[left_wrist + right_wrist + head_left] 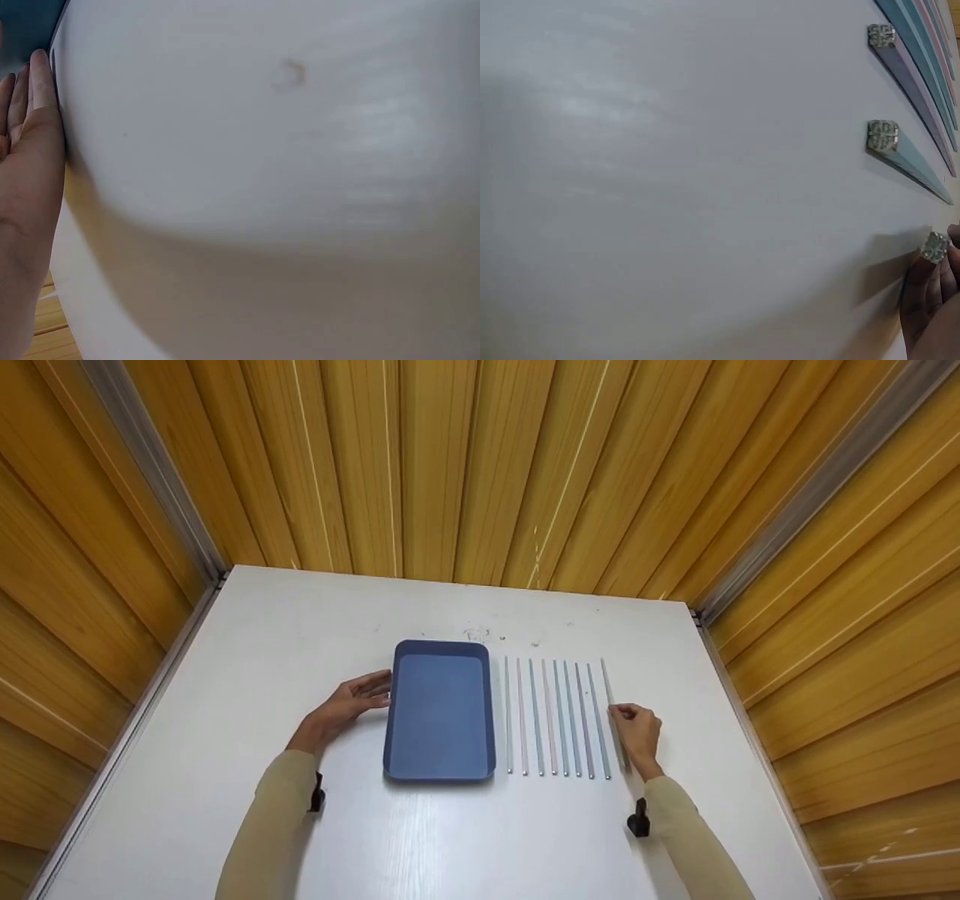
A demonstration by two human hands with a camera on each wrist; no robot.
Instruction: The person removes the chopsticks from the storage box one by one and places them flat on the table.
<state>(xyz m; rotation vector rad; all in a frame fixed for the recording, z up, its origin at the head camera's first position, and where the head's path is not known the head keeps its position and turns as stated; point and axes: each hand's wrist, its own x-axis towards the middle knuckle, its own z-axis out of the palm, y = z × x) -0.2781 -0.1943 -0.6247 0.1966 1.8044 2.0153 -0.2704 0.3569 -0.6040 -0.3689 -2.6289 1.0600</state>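
A blue rectangular tray (439, 716) lies on the white table. Against its left wall, my left hand (349, 705) rests with fairly straight fingers; in the left wrist view the fingers (43, 82) lie along the tray's side. To the right of the tray, several pastel chopsticks (561, 720) lie side by side in a row, their silver patterned ends toward me. My right hand (637, 731) pinches the rightmost chopstick (606, 681) near its middle. That one's silver end (934, 247) shows beside the hand in the right wrist view, slightly apart from the others.
Yellow wood-patterned panels (465, 472) enclose the white table (435, 840) at the back and both sides, with grey metal posts at the corners. Small dark marks (476, 633) show on the tabletop behind the tray. A black wrist camera (638, 819) sits at each sleeve.
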